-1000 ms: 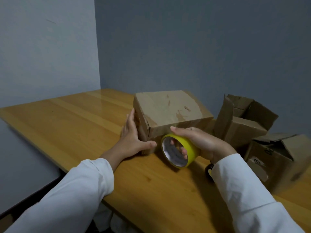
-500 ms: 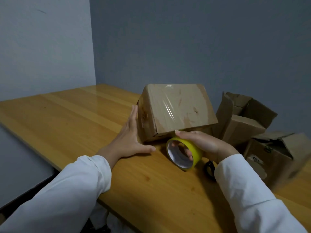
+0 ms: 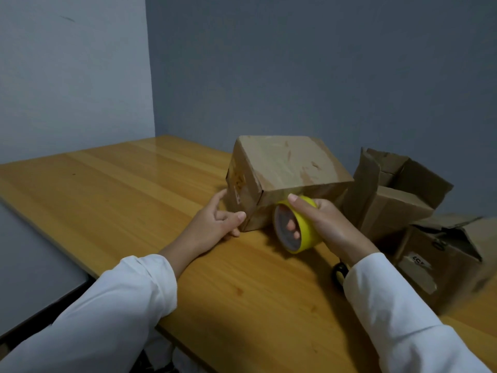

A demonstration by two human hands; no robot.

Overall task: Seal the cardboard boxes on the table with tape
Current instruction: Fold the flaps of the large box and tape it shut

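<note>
A closed cardboard box (image 3: 285,168) stands tilted on the wooden table (image 3: 121,189), its top face glossy with clear tape. My left hand (image 3: 215,227) grips the box's near left corner, thumb on the front face and fingers along the left side. My right hand (image 3: 322,224) holds a yellow tape roll (image 3: 298,224) against the box's front lower edge, thumb over the rim and fingers through the core. Two open cardboard boxes sit to the right: one (image 3: 395,192) behind, one (image 3: 454,257) nearer.
The table's left edge runs diagonally beside a grey wall. A small black ring-shaped object (image 3: 340,273) lies on the table partly hidden under my right sleeve. Bare tabletop stretches to the left and in front of the box.
The closed box has tipped further up on its near edge. My left thumb moved from the table onto the box's corner. The tape roll dropped slightly along the front face.
</note>
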